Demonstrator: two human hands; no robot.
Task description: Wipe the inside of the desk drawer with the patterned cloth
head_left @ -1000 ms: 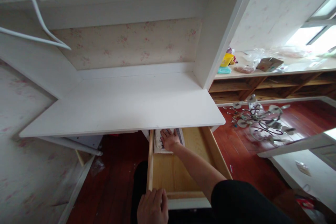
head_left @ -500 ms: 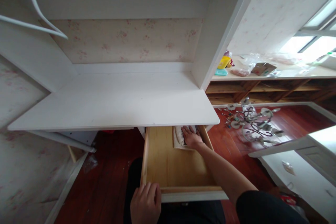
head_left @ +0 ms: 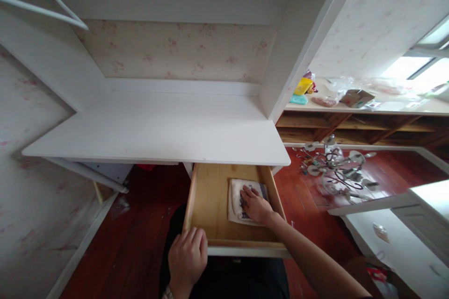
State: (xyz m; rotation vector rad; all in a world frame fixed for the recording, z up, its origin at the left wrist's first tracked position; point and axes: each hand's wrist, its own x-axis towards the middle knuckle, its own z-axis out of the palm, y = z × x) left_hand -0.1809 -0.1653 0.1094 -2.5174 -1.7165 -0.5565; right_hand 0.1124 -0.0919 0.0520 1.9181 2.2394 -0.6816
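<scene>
A pale wooden drawer [head_left: 210, 196] stands pulled out under the white desk top [head_left: 157, 131]. Inside it on the right lies a folded white cloth [head_left: 235, 198] with a dark pattern. My right hand [head_left: 255, 204] lies flat on that cloth, fingers stretched out and pressing down. My left hand [head_left: 187, 257] grips the drawer's front edge at its left end, fingers curled over the rim.
A white hanger [head_left: 45, 7] hangs at the upper left. To the right, a wooden shelf unit [head_left: 351, 121] carries a yellow container, a box and bags. A tangled light fitting [head_left: 336, 168] lies on the red floor. A white panel [head_left: 396, 229] sits at the lower right.
My right hand has drawn the cloth from the drawer's back toward the front along its right side. The left hand has kept its hold on the front edge.
</scene>
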